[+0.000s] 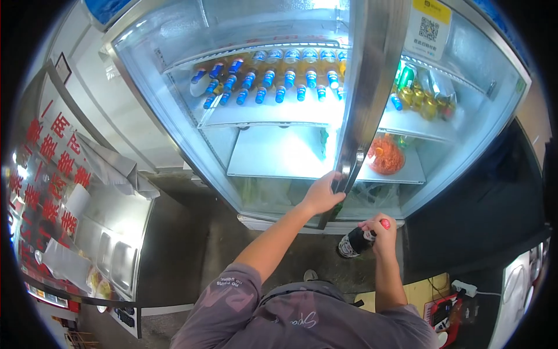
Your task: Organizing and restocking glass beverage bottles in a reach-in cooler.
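A two-door glass display fridge (301, 150) stands lit before me. My left hand (324, 194) grips the metal door handle (345, 171) at the frame where the two doors meet. Lower and to the right, my right hand (382, 233) is closed around the neck of a dark bottle (355, 242). Its red cap (385, 224) shows at the top of my fist, and its labelled body tilts down to the left. Behind the left door, several bottles with blue labels and caps (268, 78) fill the upper shelf (274, 113).
Behind the right door are a bowl of orange-red food (386, 155), gold-topped items (417, 99) and a green bottle (406, 77). At left, a metal counter (126, 222) stands beside a glass panel with red writing. A black panel (466, 200) flanks the fridge; a power strip (464, 288) lies lower right.
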`<state>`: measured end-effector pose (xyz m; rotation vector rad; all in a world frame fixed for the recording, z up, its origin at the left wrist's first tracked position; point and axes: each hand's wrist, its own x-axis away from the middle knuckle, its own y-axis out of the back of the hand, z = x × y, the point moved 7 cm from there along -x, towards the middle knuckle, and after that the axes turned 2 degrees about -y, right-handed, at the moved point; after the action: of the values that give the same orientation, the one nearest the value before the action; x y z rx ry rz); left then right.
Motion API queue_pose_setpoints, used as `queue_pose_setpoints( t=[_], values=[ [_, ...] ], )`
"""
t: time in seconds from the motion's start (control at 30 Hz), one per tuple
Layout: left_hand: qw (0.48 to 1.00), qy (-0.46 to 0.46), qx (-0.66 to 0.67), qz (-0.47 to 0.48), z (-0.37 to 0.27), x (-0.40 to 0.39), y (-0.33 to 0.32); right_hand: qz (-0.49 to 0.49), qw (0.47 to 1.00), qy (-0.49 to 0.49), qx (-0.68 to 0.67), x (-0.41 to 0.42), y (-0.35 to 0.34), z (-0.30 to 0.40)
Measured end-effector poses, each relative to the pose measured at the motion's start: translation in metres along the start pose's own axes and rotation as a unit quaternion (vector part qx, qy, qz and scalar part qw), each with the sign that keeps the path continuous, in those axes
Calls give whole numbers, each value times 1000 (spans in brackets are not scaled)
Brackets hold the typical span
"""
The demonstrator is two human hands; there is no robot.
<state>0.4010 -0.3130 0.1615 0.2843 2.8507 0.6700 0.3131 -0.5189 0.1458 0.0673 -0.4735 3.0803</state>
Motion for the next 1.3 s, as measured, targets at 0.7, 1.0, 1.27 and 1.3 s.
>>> queue_pose_setpoints(
  t=[0.7, 1.0, 1.27, 1.3],
  values=[
    [991, -80, 71, -83, -39, 366, 111, 115, 991, -17, 61, 143, -121, -20],
    [938, -29, -37, -343, -30, 526, 193, 328, 940, -64, 65, 228, -281, -43],
    [886, 61, -52, -457, 2, 606, 255, 480, 869, -113, 46, 292, -382, -93],
    [874, 41, -61, -481, 3, 615, 262, 497, 859, -117, 38, 300, -393, -97]
  ],
)
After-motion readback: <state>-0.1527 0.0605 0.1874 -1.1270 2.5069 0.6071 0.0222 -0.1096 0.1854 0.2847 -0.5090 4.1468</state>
